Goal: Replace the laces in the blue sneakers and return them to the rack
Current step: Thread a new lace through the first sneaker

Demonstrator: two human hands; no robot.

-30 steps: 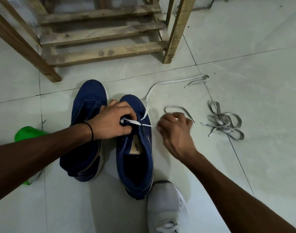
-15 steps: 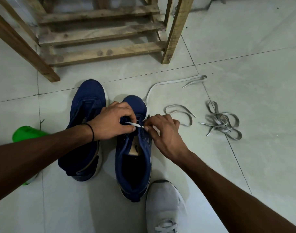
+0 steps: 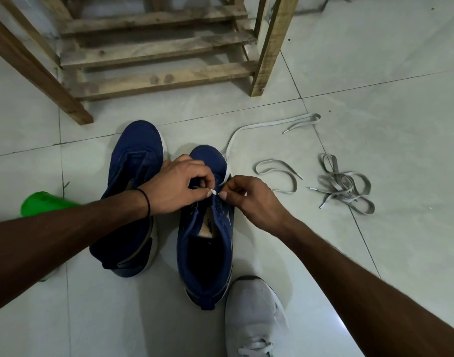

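Nearest the camera, a grey shoe (image 3: 254,318) on the person's foot stands just beside the heel of the right blue sneaker (image 3: 208,253). A green object (image 3: 40,203) lies at the left edge, partly hidden by the left forearm, which also crosses the left blue sneaker (image 3: 141,150). Both sneakers stand upright, side by side, toes toward the rack.

The left hand (image 3: 177,186) lies over the lacing area of the right blue sneaker with its fingers curled. Its thumb and forefinger pinch a short stretch of the white lace (image 3: 246,128). The right hand (image 3: 251,199) pinches the same lace just beside that point, so the two sets of fingertips almost meet. The hands hide the eyelets.

From the pinch, the lace runs past the right side of the toe, crosses the floor, folds back and ends in a metal tip. A looped lace section (image 3: 277,173) lies near the right hand; whether it joins the held lace cannot be told. A bundle of grey laces (image 3: 344,186) lies further right.

The floor (image 3: 388,86) is pale glossy tile with dark joints. The wooden rack (image 3: 156,78) stands beyond the sneakers, showing slatted shelves.
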